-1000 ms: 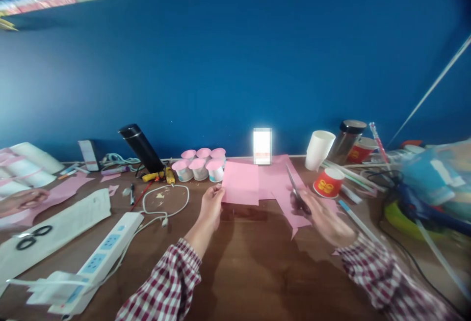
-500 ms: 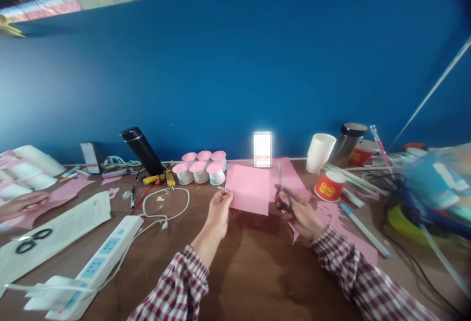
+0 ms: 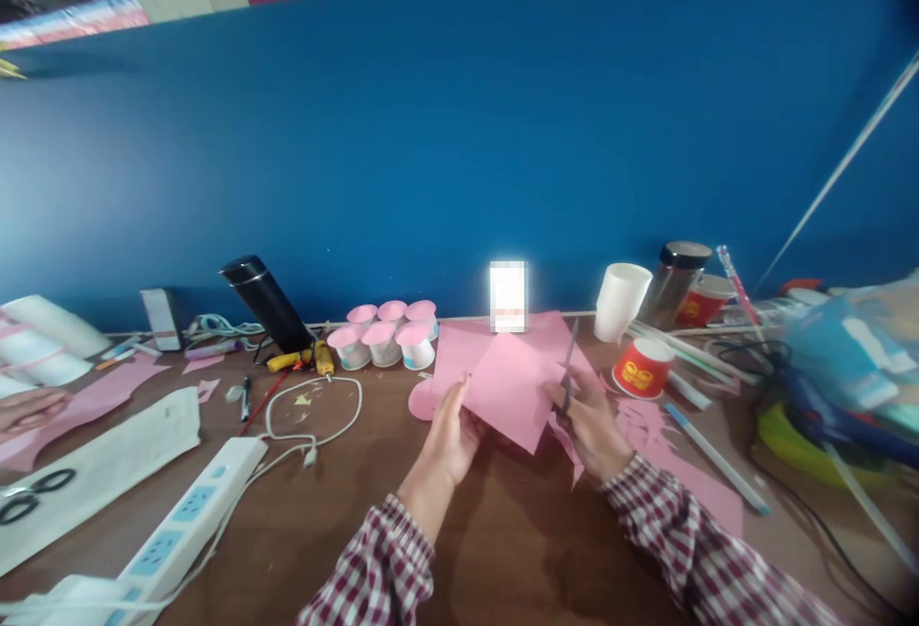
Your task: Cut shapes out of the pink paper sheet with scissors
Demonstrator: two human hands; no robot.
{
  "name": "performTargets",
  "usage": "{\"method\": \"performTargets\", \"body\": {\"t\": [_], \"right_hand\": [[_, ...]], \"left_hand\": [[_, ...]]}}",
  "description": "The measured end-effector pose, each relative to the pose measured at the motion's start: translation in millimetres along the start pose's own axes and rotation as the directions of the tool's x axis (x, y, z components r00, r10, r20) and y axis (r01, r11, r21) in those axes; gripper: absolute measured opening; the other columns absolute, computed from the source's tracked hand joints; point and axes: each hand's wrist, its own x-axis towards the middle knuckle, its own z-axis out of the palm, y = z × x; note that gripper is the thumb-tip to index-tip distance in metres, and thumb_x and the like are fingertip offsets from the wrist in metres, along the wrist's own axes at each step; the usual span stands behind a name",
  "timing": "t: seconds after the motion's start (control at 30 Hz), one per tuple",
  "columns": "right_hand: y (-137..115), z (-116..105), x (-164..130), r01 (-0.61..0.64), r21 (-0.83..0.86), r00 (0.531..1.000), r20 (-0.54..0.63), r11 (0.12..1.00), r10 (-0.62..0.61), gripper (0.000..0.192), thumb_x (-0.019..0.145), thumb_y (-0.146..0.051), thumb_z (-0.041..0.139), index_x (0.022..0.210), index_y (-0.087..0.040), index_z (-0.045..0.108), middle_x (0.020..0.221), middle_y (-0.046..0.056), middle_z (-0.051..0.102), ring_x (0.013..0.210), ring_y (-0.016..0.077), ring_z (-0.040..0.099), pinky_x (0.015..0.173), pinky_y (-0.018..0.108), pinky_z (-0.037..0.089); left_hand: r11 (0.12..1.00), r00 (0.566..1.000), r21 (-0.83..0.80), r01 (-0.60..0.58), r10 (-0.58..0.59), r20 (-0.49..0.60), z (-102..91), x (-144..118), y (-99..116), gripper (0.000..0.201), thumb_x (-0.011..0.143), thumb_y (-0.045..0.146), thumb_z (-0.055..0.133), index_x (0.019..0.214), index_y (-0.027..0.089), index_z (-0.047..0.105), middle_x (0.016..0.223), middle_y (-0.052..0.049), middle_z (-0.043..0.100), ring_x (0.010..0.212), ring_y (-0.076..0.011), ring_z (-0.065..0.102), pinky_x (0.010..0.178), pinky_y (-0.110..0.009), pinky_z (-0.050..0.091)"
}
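Observation:
A square sheet of pink paper (image 3: 513, 391) is held up off the table by its left edge in my left hand (image 3: 454, 430), thumb on top and fingers underneath. My right hand (image 3: 589, 420) grips a pair of scissors (image 3: 570, 368), blades pointing up and away; its fingertips are at the sheet's right corner. Behind the held sheet, larger pink paper (image 3: 466, 344) lies flat on the table. A rounded pink piece (image 3: 421, 402) rests left of it, near my left hand. Pink offcuts (image 3: 567, 449) lie under my right hand.
Several paper cups with pink tops (image 3: 380, 341) stand at the back. To the right are a red paper cup (image 3: 643, 369), white cups (image 3: 621, 302) and a blue-white stick (image 3: 718, 458). A power strip (image 3: 183, 521) lies front left; another person's hand (image 3: 33, 411) is at far left.
My left hand has moved right and slightly down, turning the pink sheet so a corner points toward me. The rounded pink piece has come into sight. My right hand has come closer to the sheet.

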Motion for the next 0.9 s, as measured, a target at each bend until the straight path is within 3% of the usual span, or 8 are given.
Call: {"method": "performTargets", "body": {"t": [0.1, 0.27, 0.4, 0.53, 0.73, 0.9], "right_hand": [[5.1, 3.4, -1.6, 0.003, 0.037, 0.998, -0.064, 0.999, 0.0, 0.046, 0.062, -0.023, 0.082, 0.101, -0.022, 0.058, 0.061, -0.008, 0.058, 0.038, 0.0036, 0.044, 0.034, 0.012, 0.035], [8.8, 3.9, 0.3, 0.098, 0.029, 0.989, -0.115, 0.995, -0.094, 0.06, 0.06, -0.032, 0.083, 0.112, -0.023, 0.054, 0.073, -0.003, 0.067, 0.057, 0.013, 0.061, 0.049, 0.022, 0.049], [10.1, 3.1, 1.8, 0.112, -0.038, 0.982, -0.149, 0.993, -0.116, 0.063, 0.061, -0.033, 0.083, 0.115, -0.022, 0.053, 0.072, -0.003, 0.068, 0.053, 0.0109, 0.058, 0.045, 0.019, 0.045], [13.1, 2.3, 2.6, 0.137, -0.071, 0.976, -0.159, 0.988, -0.147, 0.067, 0.058, -0.032, 0.084, 0.116, -0.023, 0.053, 0.068, -0.004, 0.068, 0.055, 0.012, 0.059, 0.049, 0.021, 0.047], [12.7, 3.3, 1.7, 0.194, -0.163, 0.968, -0.13, 0.968, -0.215, 0.045, 0.068, -0.036, 0.078, 0.106, -0.023, 0.057, 0.077, -0.002, 0.066, 0.069, 0.0137, 0.062, 0.063, 0.025, 0.051], [15.5, 1.8, 1.1, 0.24, -0.292, 0.966, -0.021, 0.926, -0.257, 0.043, 0.068, -0.038, 0.077, 0.103, -0.021, 0.058, 0.074, -0.002, 0.062, 0.064, 0.0141, 0.058, 0.063, 0.027, 0.05]], "left_hand": [[0.991, 0.996, -0.11, 0.079, -0.075, 0.041, 16.9, -5.0, -15.0, 0.035, 0.07, 0.036, 0.072, 0.097, 0.015, 0.064, 0.101, -0.01, 0.069, 0.09, -0.0216, 0.064, 0.077, -0.032, 0.05], [0.996, 0.999, 0.08, -0.033, 0.033, 0.005, 27.6, -1.8, -34.3, 0.042, 0.063, 0.025, 0.078, 0.1, 0.009, 0.065, 0.093, -0.014, 0.071, 0.088, -0.0256, 0.066, 0.081, -0.036, 0.051], [0.974, 0.995, 0.214, -0.077, 0.087, -0.037, 26.2, 6.4, -35.0, 0.038, 0.063, 0.029, 0.078, 0.092, 0.006, 0.067, 0.084, -0.014, 0.072, 0.081, -0.0262, 0.067, 0.079, -0.038, 0.051], [0.99, 0.999, 0.136, -0.044, 0.047, -0.018, 22.7, 12.6, -37.2, 0.036, 0.065, 0.032, 0.077, 0.091, 0.008, 0.067, 0.082, -0.013, 0.072, 0.078, -0.0238, 0.067, 0.075, -0.035, 0.052], [0.952, 0.979, 0.278, -0.13, 0.168, -0.118, 8.1, 23.7, -32.1, 0.037, 0.062, 0.036, 0.078, 0.084, 0.008, 0.068, 0.073, -0.011, 0.071, 0.069, -0.0216, 0.066, 0.067, -0.032, 0.052], [0.977, 0.968, 0.146, -0.157, 0.181, -0.174, 0.1, 25.1, -14.8, 0.037, 0.062, 0.031, 0.079, 0.09, 0.008, 0.067, 0.085, -0.013, 0.071, 0.077, -0.0218, 0.067, 0.069, -0.032, 0.053]]}}
